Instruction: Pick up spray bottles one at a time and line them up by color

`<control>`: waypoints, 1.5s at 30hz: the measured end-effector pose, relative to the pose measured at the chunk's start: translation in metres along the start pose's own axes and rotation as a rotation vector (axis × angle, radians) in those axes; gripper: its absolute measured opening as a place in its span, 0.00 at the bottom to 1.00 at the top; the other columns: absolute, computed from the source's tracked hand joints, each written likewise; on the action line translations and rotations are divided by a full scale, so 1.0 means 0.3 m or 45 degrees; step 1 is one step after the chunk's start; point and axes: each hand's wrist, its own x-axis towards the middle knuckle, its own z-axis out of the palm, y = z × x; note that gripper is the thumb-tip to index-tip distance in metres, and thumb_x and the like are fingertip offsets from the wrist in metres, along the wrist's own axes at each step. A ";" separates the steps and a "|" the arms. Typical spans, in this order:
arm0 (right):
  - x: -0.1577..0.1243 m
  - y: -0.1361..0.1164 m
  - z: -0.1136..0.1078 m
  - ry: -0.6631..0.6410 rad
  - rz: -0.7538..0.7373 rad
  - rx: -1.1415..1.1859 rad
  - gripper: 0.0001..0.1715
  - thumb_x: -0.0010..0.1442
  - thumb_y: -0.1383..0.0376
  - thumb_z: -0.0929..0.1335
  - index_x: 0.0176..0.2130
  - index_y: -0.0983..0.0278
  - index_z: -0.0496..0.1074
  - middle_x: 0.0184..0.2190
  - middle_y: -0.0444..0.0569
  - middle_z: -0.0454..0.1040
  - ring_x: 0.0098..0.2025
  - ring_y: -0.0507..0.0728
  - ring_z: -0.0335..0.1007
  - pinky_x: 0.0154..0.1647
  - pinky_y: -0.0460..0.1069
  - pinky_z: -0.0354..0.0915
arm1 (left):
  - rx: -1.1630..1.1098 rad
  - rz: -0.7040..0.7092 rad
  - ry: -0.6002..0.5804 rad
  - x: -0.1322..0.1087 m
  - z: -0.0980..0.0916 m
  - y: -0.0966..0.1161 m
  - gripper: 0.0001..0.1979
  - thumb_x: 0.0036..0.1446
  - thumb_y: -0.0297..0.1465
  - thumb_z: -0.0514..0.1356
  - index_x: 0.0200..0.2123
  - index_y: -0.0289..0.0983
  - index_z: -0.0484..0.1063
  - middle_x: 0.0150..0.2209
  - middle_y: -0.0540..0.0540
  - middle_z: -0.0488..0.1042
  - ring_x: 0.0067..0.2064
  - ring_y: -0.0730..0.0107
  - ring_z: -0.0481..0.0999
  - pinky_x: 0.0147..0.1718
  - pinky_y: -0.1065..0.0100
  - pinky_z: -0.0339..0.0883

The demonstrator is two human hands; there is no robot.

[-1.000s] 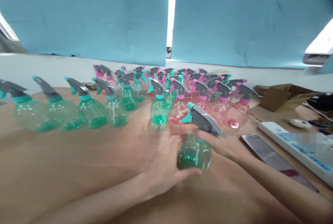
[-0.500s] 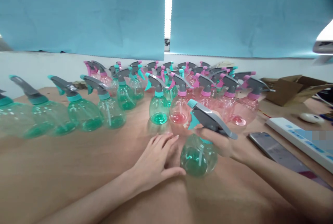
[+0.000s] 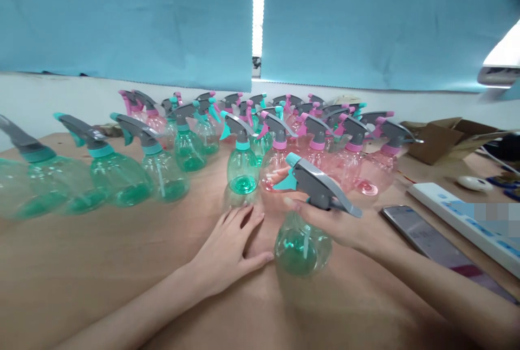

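Observation:
A green spray bottle [image 3: 303, 250] with a grey and teal trigger head is upright in front of me. My right hand [image 3: 325, 220] is around its neck, the thumb across the near side and the fingertips showing behind the teal trigger. The bottle's collar is hidden by this hand. To its left, my left hand [image 3: 223, 252] lies open on the wooden table [image 3: 122, 274], fingers stretched forward and thumb pointing toward the bottle without visibly holding anything. Just beyond the left fingertips stands another green spray bottle [image 3: 242, 168], with a pink spray bottle [image 3: 278, 163] beside it.
Several green bottles [image 3: 122, 176] line the left side, and rows of pink and green ones fill the back. On the right lie a phone [image 3: 422, 239], a white power strip [image 3: 459, 220], a white mouse [image 3: 474, 183] and an open cardboard box [image 3: 442, 138]. Blue curtains [image 3: 130, 19] hang behind.
My right hand's thumb and fingers have shifted on the bottle's neck, and the collar is now covered. The whole view has slid slightly left. My left hand remains open on the table.

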 end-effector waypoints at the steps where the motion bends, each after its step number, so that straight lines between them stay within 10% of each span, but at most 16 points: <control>1: 0.002 0.008 0.004 -0.016 0.003 0.068 0.15 0.52 0.65 0.66 0.41 0.58 0.71 0.36 0.45 0.77 0.41 0.57 0.76 0.39 0.51 0.72 | -0.003 -0.003 -0.002 0.000 0.000 -0.002 0.32 0.59 0.51 0.56 0.60 0.37 0.61 0.62 0.34 0.59 0.62 0.46 0.57 0.56 0.46 0.55; 15: 0.004 0.104 0.024 -0.202 -0.070 0.104 0.35 0.52 0.73 0.67 0.58 0.54 0.61 0.52 0.48 0.72 0.42 0.56 0.76 0.44 0.52 0.73 | -0.027 -0.018 0.002 0.001 0.000 0.004 0.26 0.62 0.44 0.56 0.59 0.39 0.61 0.61 0.36 0.60 0.61 0.47 0.59 0.55 0.47 0.57; 45: -0.012 0.058 0.018 -0.013 -0.028 -0.137 0.04 0.50 0.66 0.64 0.30 0.57 0.64 0.26 0.42 0.69 0.26 0.53 0.68 0.26 0.47 0.68 | -0.021 -0.023 -0.016 0.003 -0.004 0.010 0.25 0.63 0.43 0.55 0.59 0.38 0.62 0.60 0.36 0.61 0.61 0.48 0.59 0.56 0.48 0.57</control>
